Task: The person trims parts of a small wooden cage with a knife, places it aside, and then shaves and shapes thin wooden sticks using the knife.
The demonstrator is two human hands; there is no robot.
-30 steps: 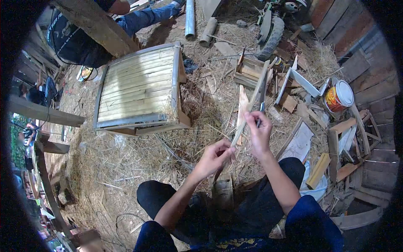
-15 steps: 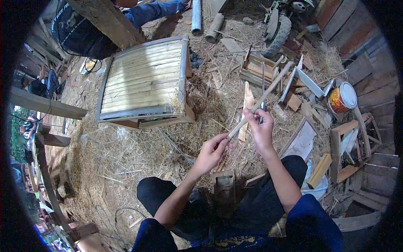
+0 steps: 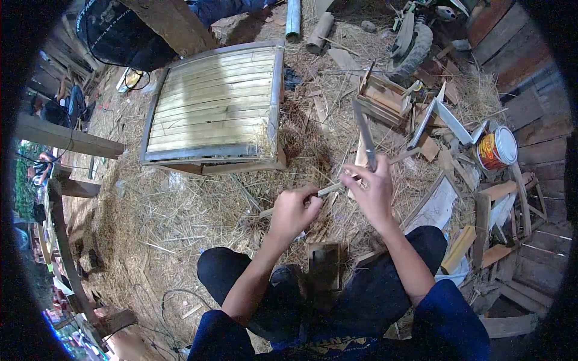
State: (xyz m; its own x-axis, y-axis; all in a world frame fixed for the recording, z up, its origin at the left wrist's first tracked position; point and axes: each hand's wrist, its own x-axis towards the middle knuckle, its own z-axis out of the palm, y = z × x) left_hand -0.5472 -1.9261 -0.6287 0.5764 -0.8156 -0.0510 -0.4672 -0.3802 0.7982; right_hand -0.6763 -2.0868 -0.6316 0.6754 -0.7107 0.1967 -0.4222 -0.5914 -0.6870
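I count two hands near the middle of the frame, both belonging to the person wearing my camera. The left hand (image 3: 290,210) is closed around one thin wooden strip (image 3: 331,188), gripping it just left of centre. That strip runs on a slant, its short end low on the left, its long end rising rightward behind the other hand. The right hand (image 3: 374,192) has its fingers wrapped around the handle of one knife (image 3: 363,127), whose blade points to the top of the frame. The thumb and forefinger of that hand are slightly parted beside the strip; I can't tell from here whether they touch it.

Below, I get two dark-trousered knees, with one wooden block (image 3: 325,260) on the ground between them.

Upper left of centre stands one slatted wooden panel (image 3: 211,102) in a grey-edged frame; its slats run too close together for me to count surely. At the top I make out one pipe (image 3: 293,21) and one log (image 3: 320,33). To the upper right are one knobbly tyre (image 3: 415,54) and one small wooden crate (image 3: 385,99); at the right, one labelled bucket (image 3: 497,147) lies tilted.
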